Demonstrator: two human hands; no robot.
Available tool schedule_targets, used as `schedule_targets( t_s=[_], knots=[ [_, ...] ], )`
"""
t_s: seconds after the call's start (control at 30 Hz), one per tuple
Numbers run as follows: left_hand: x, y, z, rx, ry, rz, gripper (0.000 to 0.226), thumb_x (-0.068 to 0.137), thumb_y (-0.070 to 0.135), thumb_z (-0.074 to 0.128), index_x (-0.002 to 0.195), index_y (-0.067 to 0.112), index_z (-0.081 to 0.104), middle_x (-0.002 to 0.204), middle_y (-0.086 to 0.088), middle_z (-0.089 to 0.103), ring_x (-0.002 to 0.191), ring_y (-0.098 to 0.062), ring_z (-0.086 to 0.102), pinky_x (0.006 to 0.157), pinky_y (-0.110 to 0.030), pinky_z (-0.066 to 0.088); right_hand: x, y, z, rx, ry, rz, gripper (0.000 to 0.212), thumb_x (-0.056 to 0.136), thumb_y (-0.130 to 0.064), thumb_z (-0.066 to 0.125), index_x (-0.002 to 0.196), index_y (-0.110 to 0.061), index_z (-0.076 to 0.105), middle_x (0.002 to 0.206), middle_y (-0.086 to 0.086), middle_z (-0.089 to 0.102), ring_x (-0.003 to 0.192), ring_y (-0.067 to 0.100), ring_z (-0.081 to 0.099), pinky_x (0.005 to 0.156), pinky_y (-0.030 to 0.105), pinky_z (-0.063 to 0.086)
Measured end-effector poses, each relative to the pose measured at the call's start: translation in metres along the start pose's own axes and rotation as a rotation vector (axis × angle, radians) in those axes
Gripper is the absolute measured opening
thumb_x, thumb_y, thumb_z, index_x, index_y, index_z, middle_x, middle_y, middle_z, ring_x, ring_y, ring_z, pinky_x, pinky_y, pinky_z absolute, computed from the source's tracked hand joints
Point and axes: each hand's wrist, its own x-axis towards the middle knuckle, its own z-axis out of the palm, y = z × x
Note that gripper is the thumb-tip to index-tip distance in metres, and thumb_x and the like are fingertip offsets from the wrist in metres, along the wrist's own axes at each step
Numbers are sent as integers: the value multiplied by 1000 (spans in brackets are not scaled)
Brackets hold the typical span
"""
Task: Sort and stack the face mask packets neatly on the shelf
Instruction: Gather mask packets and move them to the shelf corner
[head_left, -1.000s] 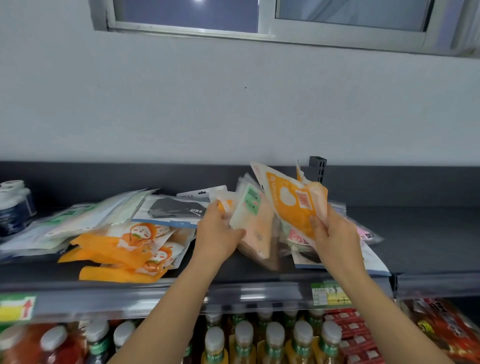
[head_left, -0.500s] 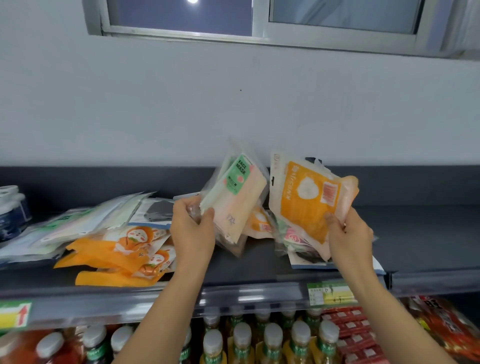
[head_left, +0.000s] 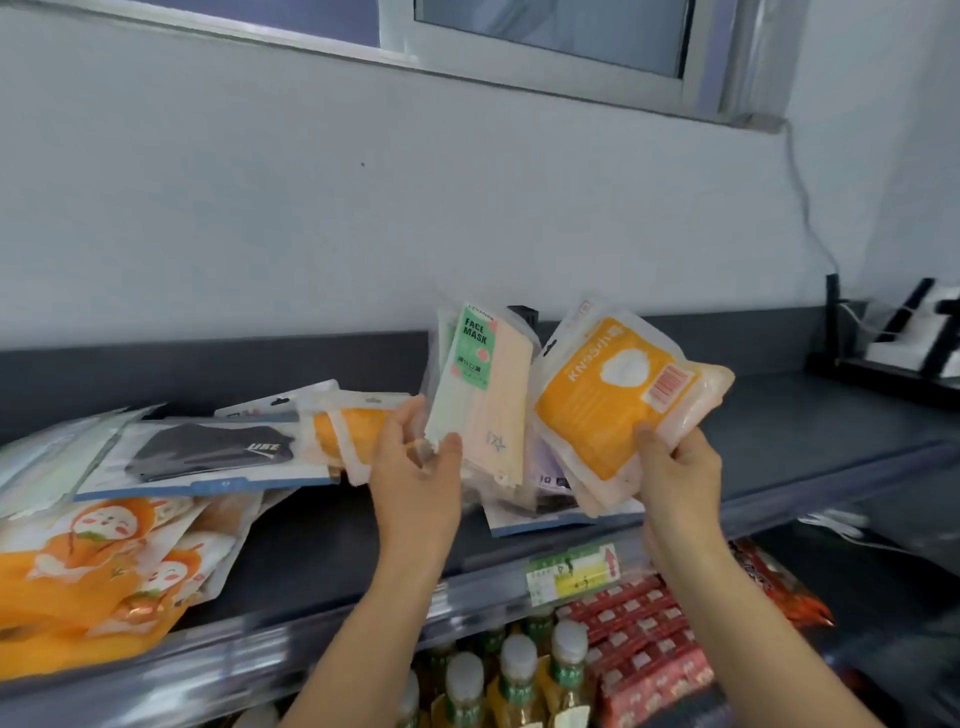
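Note:
My left hand (head_left: 415, 478) grips a pale peach packet with a green "FACE MASK" label (head_left: 483, 395), held upright above the dark shelf (head_left: 779, 431). My right hand (head_left: 680, 478) grips an orange KN95 packet (head_left: 613, 395) with more clear packets behind it, tilted beside the first. Under both hands lie a few flat packets (head_left: 540, 514). Left of my hands sit a black-mask packet (head_left: 208, 457), an orange packet (head_left: 343, 431) and a pile of orange cartoon packets (head_left: 93, 571).
A yellow-green price label (head_left: 571, 571) hangs on the shelf's front rail. Bottles with white caps (head_left: 514, 670) and red packets (head_left: 644, 639) fill the shelf below. A black stand with white items (head_left: 904, 338) stands at the far right. A white wall rises behind.
Both hands have lifted their packets higher and turned them more upright. The view has swung to the right, so the piles on the left look closer to the frame's edge.

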Motion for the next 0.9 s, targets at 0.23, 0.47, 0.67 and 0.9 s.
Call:
schedule_targets(
  t_s=[0.23,0.47,0.67,0.9],
  knots=[
    [-18,-2,66,22,-190,61,51,85,2,65,119,36,49,109,21,53,106,-5,56,81,-29,55,17,-9,-58,-61,51,-43,18,95,-17,52,84,-29,59,91,2,68,86,18,64,75,37,53],
    [-58,-6,165,20,-329,23,75,90,-3,54,144,40,25,119,18,46,84,14,55,64,-4,50,61,-7,-136,-139,67,-101,19,95,-19,53,81,-29,60,87,2,68,87,22,64,79,43,53],
    [-87,-13,268,26,-275,94,74,91,-2,53,139,47,25,131,10,51,106,-1,57,72,-4,49,123,-6,-222,-99,35,-109,17,95,-18,53,85,-30,61,87,-3,68,86,14,64,76,33,53],
    [-119,-18,374,145,-369,157,73,94,4,52,143,47,21,120,27,45,118,-2,44,98,-27,46,192,-1,-296,-163,28,-107,16,94,-19,54,78,-18,58,88,20,65,79,25,62,74,43,52]
  ],
)
